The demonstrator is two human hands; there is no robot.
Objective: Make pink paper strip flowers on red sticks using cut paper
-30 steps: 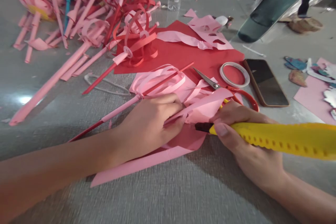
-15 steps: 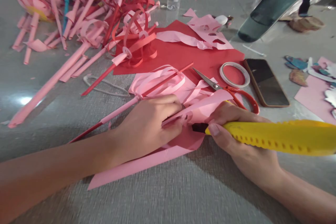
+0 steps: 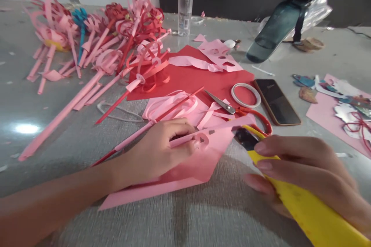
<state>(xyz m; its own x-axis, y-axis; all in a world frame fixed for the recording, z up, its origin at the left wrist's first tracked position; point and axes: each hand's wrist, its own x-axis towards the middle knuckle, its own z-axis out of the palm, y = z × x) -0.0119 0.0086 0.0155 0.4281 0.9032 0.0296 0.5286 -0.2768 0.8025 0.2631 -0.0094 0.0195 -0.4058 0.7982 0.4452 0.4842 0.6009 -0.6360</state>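
Observation:
My left hand [image 3: 158,150] rests on a folded pink paper sheet [image 3: 185,173] with small cut-out shapes, its fingers curled and pinching the folded edge. My right hand [image 3: 307,173] is closed round a yellow utility knife [image 3: 301,208]. The knife's dark tip [image 3: 245,139] hovers just right of the paper's corner, apart from it. A pink paper flower with a long red and pink stem [image 3: 171,110] lies just behind my left hand.
Red-handled scissors [image 3: 240,110], a tape roll [image 3: 245,95] and a phone [image 3: 276,101] lie on and beside a red sheet [image 3: 191,79]. Several paper flowers [image 3: 95,42] are piled at the back left. A clear bottle [image 3: 185,0] and a dark green bottle [image 3: 275,31] stand behind.
My right hand has pulled the knife off the pink paper and back to the right, now angled diagonally. The view has tilted up. My left hand keeps its hold on the paper.

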